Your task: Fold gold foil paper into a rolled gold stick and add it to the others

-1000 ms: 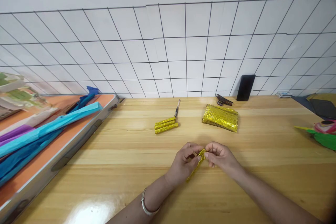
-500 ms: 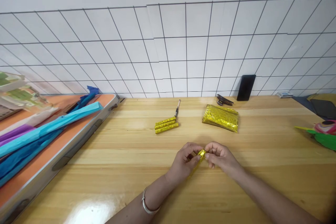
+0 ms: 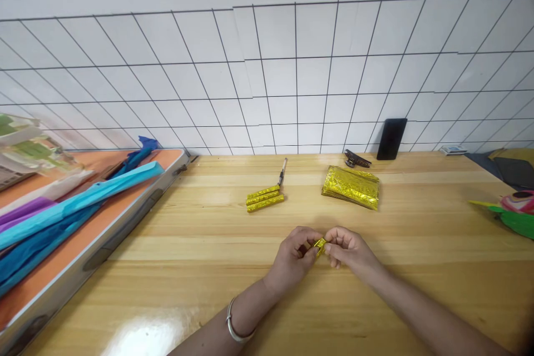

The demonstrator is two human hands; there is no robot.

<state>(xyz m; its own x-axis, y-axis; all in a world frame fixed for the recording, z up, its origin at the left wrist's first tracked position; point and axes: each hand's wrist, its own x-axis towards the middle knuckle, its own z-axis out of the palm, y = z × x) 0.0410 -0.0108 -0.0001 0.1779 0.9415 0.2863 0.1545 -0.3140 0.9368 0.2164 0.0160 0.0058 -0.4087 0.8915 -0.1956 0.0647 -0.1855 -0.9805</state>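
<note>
A small folded strip of gold foil (image 3: 320, 244) is pinched between my two hands, low in the middle of the view. My left hand (image 3: 295, 253), with a bangle on its wrist, grips it from the left. The fingertips of my right hand (image 3: 345, 246) close on its right end. Farther back lie several narrow gold foil rolls (image 3: 265, 202), side by side, with a pen (image 3: 282, 172) touching them. A stack of gold foil sheets (image 3: 350, 187) rests behind my right hand.
A black phone (image 3: 391, 139) leans on the tiled wall beside a black stapler-like object (image 3: 357, 159). At left, an orange-topped surface (image 3: 120, 208) bears blue and purple paper. Colourful items (image 3: 517, 214) lie at the right edge.
The lower part of the foil strip, seen trailing below my left hand before, no longer shows. My hands have barely moved.
</note>
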